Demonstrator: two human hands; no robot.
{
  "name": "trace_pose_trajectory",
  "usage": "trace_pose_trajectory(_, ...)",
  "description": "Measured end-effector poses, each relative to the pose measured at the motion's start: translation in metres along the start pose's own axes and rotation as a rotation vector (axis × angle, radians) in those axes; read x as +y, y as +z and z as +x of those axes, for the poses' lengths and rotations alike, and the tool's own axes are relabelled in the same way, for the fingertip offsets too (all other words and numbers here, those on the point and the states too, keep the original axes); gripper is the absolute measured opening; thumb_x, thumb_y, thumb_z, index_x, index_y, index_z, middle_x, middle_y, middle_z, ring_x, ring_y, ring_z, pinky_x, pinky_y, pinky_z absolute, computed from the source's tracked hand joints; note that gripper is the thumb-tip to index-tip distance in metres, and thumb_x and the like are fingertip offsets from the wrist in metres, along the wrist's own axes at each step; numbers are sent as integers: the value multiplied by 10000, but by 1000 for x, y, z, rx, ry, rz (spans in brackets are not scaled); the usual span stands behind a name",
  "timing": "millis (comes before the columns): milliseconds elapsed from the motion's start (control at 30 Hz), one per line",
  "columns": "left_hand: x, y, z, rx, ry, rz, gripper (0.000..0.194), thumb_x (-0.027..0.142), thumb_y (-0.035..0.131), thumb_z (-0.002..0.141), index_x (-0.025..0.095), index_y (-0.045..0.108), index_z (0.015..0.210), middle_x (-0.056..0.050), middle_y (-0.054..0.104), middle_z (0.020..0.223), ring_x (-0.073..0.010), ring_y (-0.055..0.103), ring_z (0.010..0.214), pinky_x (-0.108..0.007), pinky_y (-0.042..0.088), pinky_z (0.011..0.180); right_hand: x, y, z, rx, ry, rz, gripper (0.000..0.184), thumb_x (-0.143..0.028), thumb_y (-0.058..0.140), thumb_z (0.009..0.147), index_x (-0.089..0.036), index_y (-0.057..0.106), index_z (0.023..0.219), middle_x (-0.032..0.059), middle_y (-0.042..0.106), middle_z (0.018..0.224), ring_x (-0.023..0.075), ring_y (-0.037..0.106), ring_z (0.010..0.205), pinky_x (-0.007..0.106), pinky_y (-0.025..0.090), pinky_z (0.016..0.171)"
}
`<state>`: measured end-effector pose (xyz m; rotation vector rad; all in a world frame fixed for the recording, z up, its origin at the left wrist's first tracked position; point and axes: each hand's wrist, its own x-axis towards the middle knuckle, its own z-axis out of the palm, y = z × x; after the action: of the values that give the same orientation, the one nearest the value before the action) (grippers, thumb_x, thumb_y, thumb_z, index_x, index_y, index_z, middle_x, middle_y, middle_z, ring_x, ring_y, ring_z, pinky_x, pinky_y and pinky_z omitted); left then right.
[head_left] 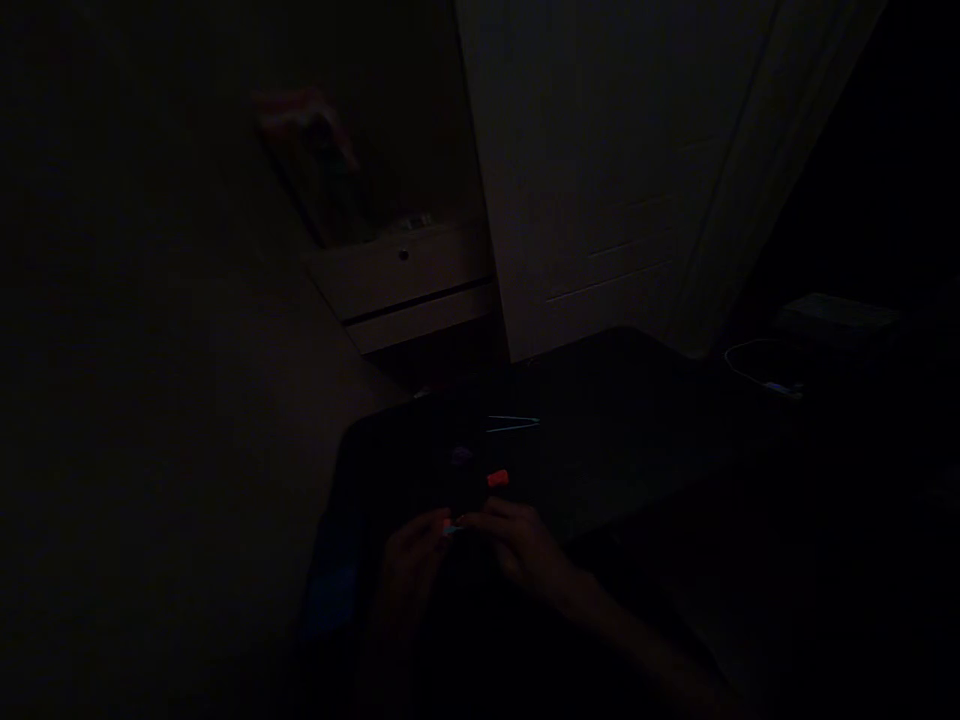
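The scene is very dark. My left hand (412,555) is closed, its fingertips pinching a small pale and reddish piece (448,527) whose kind I cannot make out. From the right, my right hand (517,540) reaches in with its fingers pressed together at the same piece; a thin light sliver shows at their tips. Just beyond the right hand, a small bright orange-red block (497,479) lies on the dark table (592,440). A dim purple lump (461,456) rests left of that block. Farther back is a pair of thin pale tweezers (514,424), their two arms spread.
Behind the table stand a pale drawer cabinet (420,285) and a tall white door panel (600,180). Some colourful packet (311,160) sits on the cabinet. A bluish patch (330,595) shows at the left edge. At right lies a thin white cable (739,352).
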<state>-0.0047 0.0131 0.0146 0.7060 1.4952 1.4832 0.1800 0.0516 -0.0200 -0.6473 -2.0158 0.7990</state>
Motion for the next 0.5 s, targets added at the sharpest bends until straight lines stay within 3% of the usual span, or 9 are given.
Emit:
trace_pose_trajectory(267, 9, 7, -3, 6, -70, -27, 437, 386, 995, 387, 142, 812, 701, -106, 800, 741, -253, 751, 713, -335, 604, 678, -1, 1, -1, 17, -46, -11, 469, -18, 511, 922, -240, 742, 1265, 57, 699, 991, 181, 663, 848, 263, 521, 769)
trace_pose_trajectory(500, 7, 7, -3, 24, -39, -25, 431, 365, 999, 373, 149, 797, 686, -86, 790, 720, -237, 742, 684, -323, 600, 652, -4, 2, -3, 88, -26, 34, 454, -29, 484, 953, -234, 729, 1277, 54, 684, 959, 176, 647, 823, 256, 513, 733)
